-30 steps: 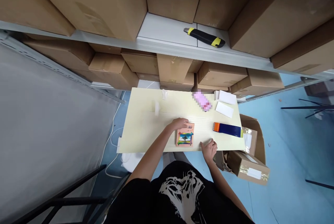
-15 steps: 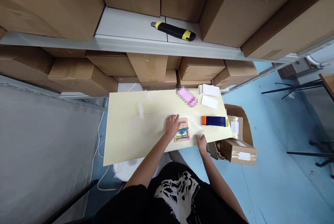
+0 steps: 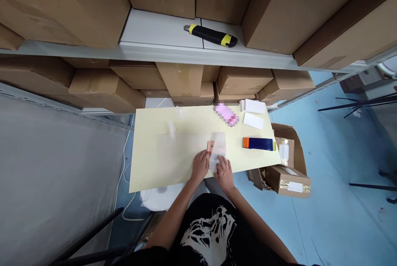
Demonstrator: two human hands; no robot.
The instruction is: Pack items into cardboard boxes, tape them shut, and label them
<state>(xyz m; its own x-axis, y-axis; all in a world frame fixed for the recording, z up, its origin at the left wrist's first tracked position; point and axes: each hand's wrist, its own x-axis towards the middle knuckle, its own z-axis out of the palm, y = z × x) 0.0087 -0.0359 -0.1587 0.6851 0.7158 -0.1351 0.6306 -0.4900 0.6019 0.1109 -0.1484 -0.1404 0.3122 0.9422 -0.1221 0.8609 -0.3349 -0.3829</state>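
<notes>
A clear plastic film [image 3: 218, 152] sits under my hands near the front edge of the bench [image 3: 155, 121]. Its right end is bunched and raised, and a flatter, faint sheet seems to spread left from it, though its edges are hard to make out. Beneath the raised part is a pink printed card [image 3: 211, 146], with only a corner showing and the rest hidden by the film and my fingers. My right hand [image 3: 223, 175] is closed on the film's lower end, and it looks gripped. My left hand [image 3: 200, 166] lies just beside it with the fingers curled down at the film's edge, but I can't tell whether they're holding it.

Farther along the bench are a blue box with an orange end [image 3: 258, 143], two white cards [image 3: 253, 121] and a pink object [image 3: 226, 114], too blurred to identify. Past the bench's right corner, a taped parcel [image 3: 288, 184] sits by an open carton [image 3: 297, 146]. Above, a yellow-and-black utility knife [image 3: 211, 36] lies on a shelf [image 3: 161, 30].
</notes>
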